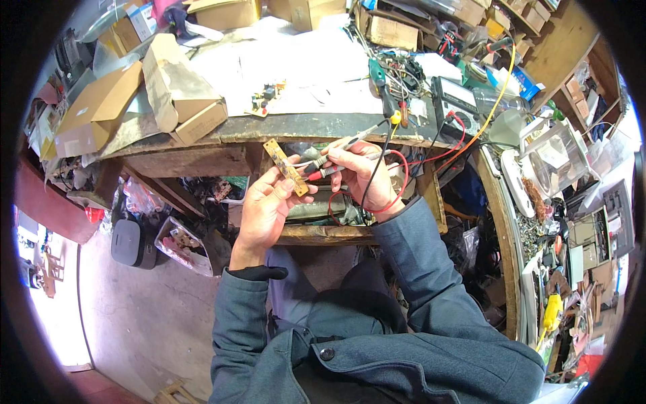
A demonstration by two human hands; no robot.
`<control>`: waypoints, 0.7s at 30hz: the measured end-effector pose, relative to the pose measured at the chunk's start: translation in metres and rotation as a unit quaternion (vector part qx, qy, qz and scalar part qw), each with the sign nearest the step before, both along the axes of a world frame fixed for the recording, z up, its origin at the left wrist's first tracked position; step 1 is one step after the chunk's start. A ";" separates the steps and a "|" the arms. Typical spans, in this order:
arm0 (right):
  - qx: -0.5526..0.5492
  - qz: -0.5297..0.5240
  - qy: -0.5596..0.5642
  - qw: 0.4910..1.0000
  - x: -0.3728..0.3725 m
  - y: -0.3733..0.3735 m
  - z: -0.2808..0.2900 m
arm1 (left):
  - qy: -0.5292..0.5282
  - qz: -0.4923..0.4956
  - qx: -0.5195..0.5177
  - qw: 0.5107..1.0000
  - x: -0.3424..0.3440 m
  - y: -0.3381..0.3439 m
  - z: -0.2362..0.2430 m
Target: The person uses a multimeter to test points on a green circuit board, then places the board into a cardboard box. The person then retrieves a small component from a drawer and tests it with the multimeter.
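Note:
My left hand (266, 202) pinches a narrow tan circuit board (285, 168) between thumb and fingers, tilted in front of the bench edge. Closed around two test probes, my right hand (363, 172) is just right of the board. The red probe (325, 173) points at the board's lower half, and the greyish probe (346, 143) lies above it. Whether their tips touch the board, I cannot tell. A red lead (406, 168) loops around my right wrist, and a black lead hangs beside it. At the right of the bench a dark multimeter (455, 101) has a red lead running from it.
A small board with components (268, 99) lies on white paper (296, 60). Opened cardboard boxes (182, 87) stand at left. Green-handled and red-handled tools (378, 73) and cables crowd the back right. An open drawer (323, 232) is below my hands; a bin (185, 246) sits on the floor.

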State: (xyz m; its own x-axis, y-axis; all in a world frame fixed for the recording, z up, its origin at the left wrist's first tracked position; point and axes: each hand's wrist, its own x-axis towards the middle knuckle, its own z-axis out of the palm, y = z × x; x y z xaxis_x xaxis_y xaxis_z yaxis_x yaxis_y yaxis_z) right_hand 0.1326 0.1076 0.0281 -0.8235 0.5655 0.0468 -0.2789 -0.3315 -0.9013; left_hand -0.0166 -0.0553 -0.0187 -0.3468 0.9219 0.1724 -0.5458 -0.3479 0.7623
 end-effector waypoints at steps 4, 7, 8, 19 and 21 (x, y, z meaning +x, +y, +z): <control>-0.011 -0.004 -0.007 1.000 0.001 0.002 0.000 | 0.002 0.004 -0.013 1.000 0.002 0.000 0.001; -0.009 -0.021 -0.020 1.000 0.003 0.004 0.000 | 0.015 0.002 -0.020 1.000 0.004 0.005 0.000; -0.006 -0.015 -0.021 1.000 0.000 0.003 -0.002 | 0.012 0.011 -0.036 0.999 0.004 0.001 0.003; -0.006 -0.015 -0.009 1.000 -0.001 0.004 0.000 | 0.020 0.030 -0.028 0.999 0.005 0.003 0.002; -0.009 -0.021 -0.008 1.000 -0.001 0.002 0.002 | 0.023 0.033 -0.032 0.999 0.005 0.003 0.001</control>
